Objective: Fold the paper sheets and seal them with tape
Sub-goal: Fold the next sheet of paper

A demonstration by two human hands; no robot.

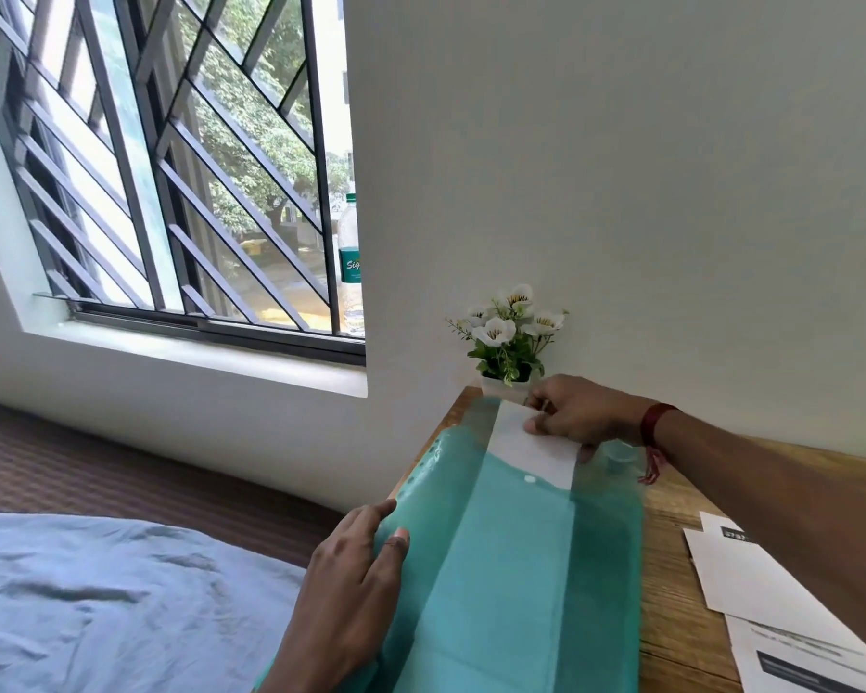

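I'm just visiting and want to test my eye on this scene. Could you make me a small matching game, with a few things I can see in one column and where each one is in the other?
Things:
1. water bottle
2. flower pot
3. green plastic folder
4. printed sheets

Places:
A. at the table's back corner, against the wall
B. on the table, under the right forearm
C. on the window sill, by the grille
D. flat on the table, left hand resting on its edge

Pairs: 1-C, 2-A, 3-D, 4-B
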